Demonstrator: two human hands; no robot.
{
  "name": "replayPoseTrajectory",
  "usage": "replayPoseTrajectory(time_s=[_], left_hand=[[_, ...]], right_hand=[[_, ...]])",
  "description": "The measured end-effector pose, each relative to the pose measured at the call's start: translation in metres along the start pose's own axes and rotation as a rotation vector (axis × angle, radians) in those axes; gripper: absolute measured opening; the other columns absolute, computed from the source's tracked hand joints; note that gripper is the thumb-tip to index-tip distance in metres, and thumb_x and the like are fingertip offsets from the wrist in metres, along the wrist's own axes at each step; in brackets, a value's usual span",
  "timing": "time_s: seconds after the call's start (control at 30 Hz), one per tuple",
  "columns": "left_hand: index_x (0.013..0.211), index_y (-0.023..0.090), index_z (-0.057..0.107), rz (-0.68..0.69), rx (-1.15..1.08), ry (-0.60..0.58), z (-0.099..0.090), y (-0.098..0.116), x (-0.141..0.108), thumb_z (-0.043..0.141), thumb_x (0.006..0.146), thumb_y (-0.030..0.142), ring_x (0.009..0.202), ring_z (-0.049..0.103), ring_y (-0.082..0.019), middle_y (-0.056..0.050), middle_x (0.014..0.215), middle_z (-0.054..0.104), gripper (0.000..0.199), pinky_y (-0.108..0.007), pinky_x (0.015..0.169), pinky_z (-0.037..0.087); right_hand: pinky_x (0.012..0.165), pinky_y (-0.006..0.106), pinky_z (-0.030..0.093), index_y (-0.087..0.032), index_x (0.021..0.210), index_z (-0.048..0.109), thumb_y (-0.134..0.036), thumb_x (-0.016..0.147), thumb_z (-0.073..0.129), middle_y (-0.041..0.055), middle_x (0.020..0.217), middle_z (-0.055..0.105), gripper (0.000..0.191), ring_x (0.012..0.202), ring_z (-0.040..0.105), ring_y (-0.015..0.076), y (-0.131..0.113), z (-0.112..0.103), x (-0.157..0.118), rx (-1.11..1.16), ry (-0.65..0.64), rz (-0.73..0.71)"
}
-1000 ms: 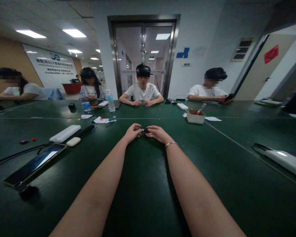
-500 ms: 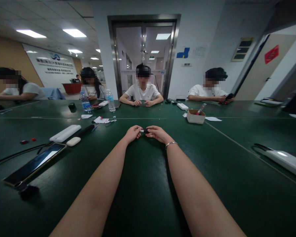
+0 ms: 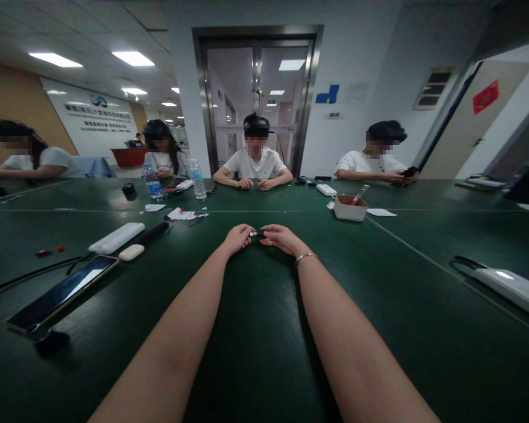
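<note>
My left hand (image 3: 238, 238) and my right hand (image 3: 283, 238) meet over the green table, straight ahead of me. Between their fingertips is a small stick-shaped black and silver object (image 3: 256, 234), too small to tell its kind. The fingers of my left hand pinch its silver end. My right hand grips the black end from the other side, and its fingers cover part of it. A silver bracelet (image 3: 306, 257) circles my right wrist.
On the left lie a phone (image 3: 66, 294), a white earbud case (image 3: 131, 252), a white power strip (image 3: 117, 237) and a cable. A small cardboard box (image 3: 350, 209) stands at the right. Bottles (image 3: 197, 181) stand further back. Several people sit across the table.
Slightly more of the black and silver object shows between my fingertips. Both arms stay in nearly the same place.
</note>
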State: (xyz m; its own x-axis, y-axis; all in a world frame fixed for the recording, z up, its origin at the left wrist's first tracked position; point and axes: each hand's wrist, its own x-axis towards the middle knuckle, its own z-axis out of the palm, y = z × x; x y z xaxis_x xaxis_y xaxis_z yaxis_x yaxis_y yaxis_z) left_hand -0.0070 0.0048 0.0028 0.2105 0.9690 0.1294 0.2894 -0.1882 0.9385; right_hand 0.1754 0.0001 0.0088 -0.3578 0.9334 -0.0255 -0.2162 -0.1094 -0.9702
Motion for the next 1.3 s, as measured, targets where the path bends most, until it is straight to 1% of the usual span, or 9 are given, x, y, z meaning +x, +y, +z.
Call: replayPoseTrajectory(time_s=[0.23, 0.43, 0.57, 0.7, 0.87, 1.0, 1.07, 1.13, 1.3], left_hand=[[0.088, 0.013, 0.06, -0.011, 0.017, -0.01, 0.0, -0.001, 0.001, 0.044, 0.085, 0.03, 0.037, 0.041, -0.005, 0.003, 0.049, 0.05, 0.024, -0.015, 0.038, 0.032], [0.09, 0.014, 0.062, -0.038, 0.038, -0.02, -0.001, -0.004, 0.003, 0.042, 0.084, 0.028, 0.038, 0.043, -0.006, 0.002, 0.051, 0.052, 0.025, -0.017, 0.038, 0.033], [0.089, 0.013, 0.062, -0.051, 0.049, -0.02, -0.001, -0.003, 0.003, 0.042, 0.084, 0.028, 0.038, 0.043, -0.007, 0.002, 0.052, 0.053, 0.025, -0.017, 0.039, 0.034], [0.084, 0.013, 0.06, -0.036, 0.041, -0.015, 0.0, -0.002, 0.003, 0.042, 0.085, 0.03, 0.039, 0.043, -0.006, 0.002, 0.051, 0.052, 0.025, -0.017, 0.039, 0.035], [0.081, 0.013, 0.057, -0.04, -0.09, -0.011, 0.0, -0.004, 0.004, 0.044, 0.086, 0.035, 0.045, 0.049, -0.007, 0.0, 0.055, 0.055, 0.026, -0.018, 0.045, 0.04], [0.083, 0.012, 0.057, -0.083, -0.184, -0.028, 0.001, 0.0, 0.001, 0.056, 0.079, 0.031, 0.049, 0.052, -0.006, -0.001, 0.061, 0.058, 0.019, -0.018, 0.05, 0.042], [0.083, 0.011, 0.058, -0.08, -0.175, -0.03, 0.001, 0.001, 0.0, 0.061, 0.076, 0.027, 0.05, 0.052, -0.006, -0.001, 0.062, 0.059, 0.017, -0.018, 0.052, 0.043], [0.083, 0.011, 0.058, -0.072, -0.16, -0.03, 0.001, 0.0, 0.0, 0.06, 0.077, 0.026, 0.05, 0.052, -0.006, -0.001, 0.062, 0.059, 0.016, -0.019, 0.053, 0.043], [0.079, 0.011, 0.056, -0.068, -0.118, -0.042, 0.0, -0.01, 0.007, 0.055, 0.08, 0.033, 0.049, 0.052, -0.007, -0.002, 0.061, 0.06, 0.022, -0.021, 0.053, 0.043]], right_hand=[[0.069, 0.028, 0.059, -0.01, 0.092, 0.06, 0.0, 0.076, 0.06, 0.0072, 0.081, 0.067, 0.018, 0.064, 0.068, 0.0134, 0.002, -0.002, 0.002, 0.002, -0.014, 0.0], [0.071, 0.027, 0.058, -0.011, 0.093, 0.06, 0.002, 0.076, 0.059, 0.006, 0.079, 0.066, 0.021, 0.065, 0.068, 0.0132, 0.001, -0.002, 0.001, -0.002, -0.032, -0.007], [0.07, 0.024, 0.058, -0.01, 0.094, 0.059, 0.004, 0.076, 0.056, 0.0057, 0.078, 0.066, 0.022, 0.064, 0.068, 0.0125, 0.0, -0.002, 0.0, 0.002, -0.038, -0.006], [0.068, 0.023, 0.058, -0.01, 0.094, 0.059, 0.004, 0.077, 0.055, 0.0057, 0.077, 0.066, 0.022, 0.064, 0.068, 0.0126, 0.0, -0.001, 0.001, 0.006, -0.022, 0.009], [0.067, 0.025, 0.059, -0.009, 0.095, 0.058, 0.001, 0.08, 0.054, 0.0084, 0.08, 0.067, 0.019, 0.063, 0.068, 0.0137, 0.002, -0.002, 0.004, 0.021, 0.006, 0.02], [0.065, 0.024, 0.058, -0.008, 0.096, 0.058, 0.001, 0.081, 0.052, 0.0097, 0.083, 0.067, 0.018, 0.063, 0.069, 0.0138, 0.001, -0.002, 0.003, 0.032, 0.023, 0.016], [0.064, 0.023, 0.058, -0.008, 0.096, 0.057, 0.002, 0.082, 0.051, 0.009, 0.081, 0.067, 0.018, 0.062, 0.069, 0.0137, 0.001, -0.002, 0.002, 0.031, 0.026, 0.01], [0.063, 0.022, 0.058, -0.008, 0.096, 0.056, 0.002, 0.082, 0.05, 0.008, 0.077, 0.066, 0.019, 0.061, 0.069, 0.0135, 0.0, -0.001, 0.002, 0.027, 0.025, 0.007], [0.06, 0.021, 0.057, -0.009, 0.096, 0.055, 0.004, 0.081, 0.05, 0.0066, 0.074, 0.066, 0.02, 0.06, 0.068, 0.0128, 0.0, -0.002, 0.001, 0.012, 0.008, 0.006]])
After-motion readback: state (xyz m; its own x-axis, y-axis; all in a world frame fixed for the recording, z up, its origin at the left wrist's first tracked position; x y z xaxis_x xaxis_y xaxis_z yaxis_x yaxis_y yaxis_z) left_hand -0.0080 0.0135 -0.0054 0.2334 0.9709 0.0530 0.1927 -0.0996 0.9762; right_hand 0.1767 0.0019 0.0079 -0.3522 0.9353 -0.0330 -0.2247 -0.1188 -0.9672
